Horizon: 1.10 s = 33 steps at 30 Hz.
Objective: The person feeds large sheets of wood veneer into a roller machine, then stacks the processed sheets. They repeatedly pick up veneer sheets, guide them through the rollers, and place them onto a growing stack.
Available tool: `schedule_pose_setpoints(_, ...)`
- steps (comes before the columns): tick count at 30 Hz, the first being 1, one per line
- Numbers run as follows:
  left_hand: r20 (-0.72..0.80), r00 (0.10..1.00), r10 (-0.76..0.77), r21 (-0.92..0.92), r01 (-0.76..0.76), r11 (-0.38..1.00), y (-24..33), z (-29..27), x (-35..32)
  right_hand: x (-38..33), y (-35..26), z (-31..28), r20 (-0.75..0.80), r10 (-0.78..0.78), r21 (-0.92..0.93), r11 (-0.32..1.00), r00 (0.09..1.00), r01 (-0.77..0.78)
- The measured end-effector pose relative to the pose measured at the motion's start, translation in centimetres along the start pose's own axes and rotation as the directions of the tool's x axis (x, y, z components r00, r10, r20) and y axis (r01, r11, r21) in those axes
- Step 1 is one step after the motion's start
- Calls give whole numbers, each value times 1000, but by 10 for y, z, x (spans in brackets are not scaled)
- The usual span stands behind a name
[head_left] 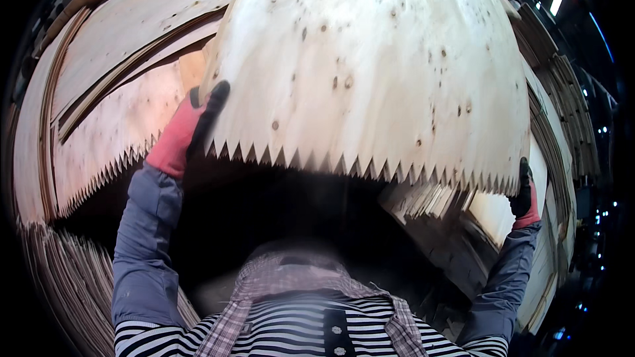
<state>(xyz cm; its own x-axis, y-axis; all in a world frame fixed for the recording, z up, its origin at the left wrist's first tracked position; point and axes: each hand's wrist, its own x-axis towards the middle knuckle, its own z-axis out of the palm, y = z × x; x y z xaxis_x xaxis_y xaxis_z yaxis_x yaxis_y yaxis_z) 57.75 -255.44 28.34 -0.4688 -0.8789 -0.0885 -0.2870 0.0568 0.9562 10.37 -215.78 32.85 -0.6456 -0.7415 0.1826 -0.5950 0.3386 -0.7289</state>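
Note:
A large pale wood veneer sheet (pixel 357 79), speckled with dark knots, fills the upper middle, its near edge cut into saw-like teeth. Behind these teeth a second toothed edge shows, so more than one sheet may be held. My left hand (pixel 187 122), in a pink and black glove, grips the sheet's left edge with the thumb on top. At its near right corner, my right hand (pixel 526 195) in a matching glove is closed on the edge; its fingers are partly hidden. Both arms are raised and spread wide.
Veneer sheets (pixel 119 116) with a toothed edge lie at the left, above a thick veneer stack (pixel 69 284). Below the right part of the held sheet stands another veneer stack (pixel 436 225). More piled sheets (pixel 562 112) line the right side.

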Motion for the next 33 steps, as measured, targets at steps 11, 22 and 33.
schedule_pose_setpoints(11, 7, 993, -118, 39, 118, 992, -157, 32, -78, -64, 26, -25, 88, 420, 458, 788, 903, -411)
schedule_pose_setpoints(22, 200, 907, -370, -406, 421, 811, -74, 57, -78, 12, 105, 1, 96, 385, 384, 836, 918, -391)
schedule_pose_setpoints(33, -88, 946, -313, -263, 281, 923, -29, 36, -171, -47, 117, 65, 5, 407, 339, 858, 913, -385)
